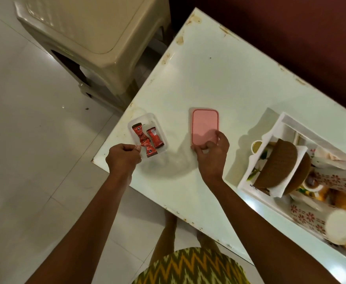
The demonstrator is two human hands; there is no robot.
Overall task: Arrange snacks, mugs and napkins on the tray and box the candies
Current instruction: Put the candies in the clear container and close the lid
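Now: box sits at table corner, bare top toward 12 o'clock | left hand pinches candy at box's 6 o'clock rim | right hand grips pink lid flat | tray at 3 o'clock.

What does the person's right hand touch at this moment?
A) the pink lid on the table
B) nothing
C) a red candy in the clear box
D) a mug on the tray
A: the right hand grips the near end of the pink lid, which lies flat on the table.
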